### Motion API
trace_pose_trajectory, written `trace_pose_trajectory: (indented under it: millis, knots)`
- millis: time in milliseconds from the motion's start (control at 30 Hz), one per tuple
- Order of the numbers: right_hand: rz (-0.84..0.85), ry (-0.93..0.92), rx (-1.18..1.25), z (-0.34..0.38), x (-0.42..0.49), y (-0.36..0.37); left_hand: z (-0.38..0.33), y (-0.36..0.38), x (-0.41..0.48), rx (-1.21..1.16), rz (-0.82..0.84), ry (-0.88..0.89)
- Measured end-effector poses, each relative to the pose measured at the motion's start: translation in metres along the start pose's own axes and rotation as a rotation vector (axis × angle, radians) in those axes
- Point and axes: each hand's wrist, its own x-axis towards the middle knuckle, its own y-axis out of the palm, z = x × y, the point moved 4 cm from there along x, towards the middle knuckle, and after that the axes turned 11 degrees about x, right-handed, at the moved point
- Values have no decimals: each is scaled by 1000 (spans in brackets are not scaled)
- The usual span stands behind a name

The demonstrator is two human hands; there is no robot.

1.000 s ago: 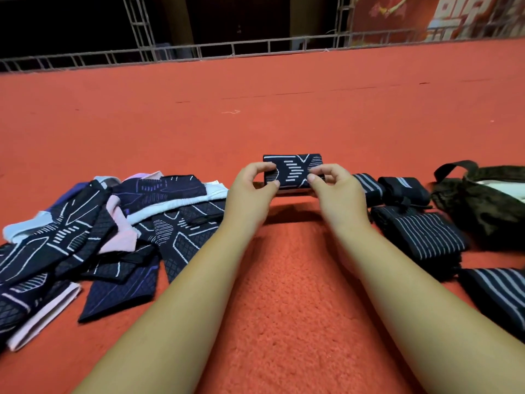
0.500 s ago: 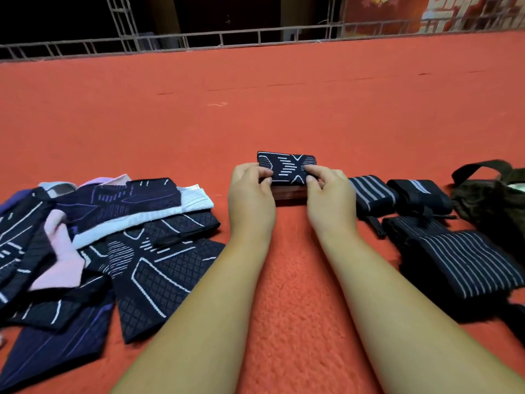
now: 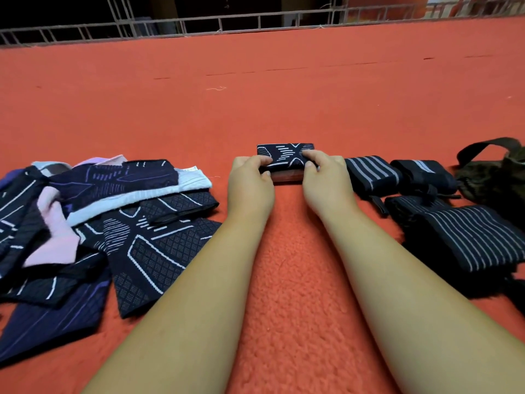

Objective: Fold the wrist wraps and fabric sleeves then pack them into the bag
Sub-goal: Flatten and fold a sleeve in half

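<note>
Gripping a folded sleeve (image 3: 285, 155) at centre frame, one short end in the left hand (image 3: 250, 180), the other in the right hand (image 3: 326, 180), fingers curled over its top edge. Set long-ways, left to right, white-lined face tilted toward the camera, shadow beneath on the red carpet (image 3: 284, 294). Left of frame: heap of unfolded sleeves (image 3: 136, 237). Right: rolled wrist wraps (image 3: 372, 173), then a camouflage bag (image 3: 491, 180) cut off at the edge, contents impossible to tell.
</note>
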Motion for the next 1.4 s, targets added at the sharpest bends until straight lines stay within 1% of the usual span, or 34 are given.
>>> trace_pose_trajectory:
  millis: [133,333,433,533,600,667,767,833,933,1033,1133,1300,1367,1400]
  knots:
    - [25,30,7,0,0,1,1,0,0,-34,36,-14]
    - [-16,6,91,13,-15,-7,-6,-14,-11,-100,84,-117]
    - [-38,5,73,22,-35,-14,-16,-23,-24,14,193,-164]
    - [-91,36,3,30,-54,-16,-26,-36,-46,122,293,-40]
    - [-94,48,-113,38,-66,-14,-25,-53,-58,182,285,37]
    - [-30,43,-212,51,-77,-11,-16,-77,-61,248,234,77]
    - [55,45,-232,70,-90,-6,7,-117,-56,385,186,99]
    - [111,52,-216,84,-98,0,26,-148,-52,485,165,78]
    - [216,57,-151,107,-109,15,57,-186,-48,593,136,0]
    - [308,6,-137,128,-122,32,89,-207,-51,724,173,-74]
    - [404,-43,-137,143,-139,50,108,-215,-54,759,247,-69]
    - [454,-47,-146,156,-156,68,105,-215,-42,895,361,-61]
    - [452,-54,-144,159,-155,66,103,-215,-34,876,376,-57]
    - [447,-55,-135,159,-152,63,101,-217,-30,832,339,-44]
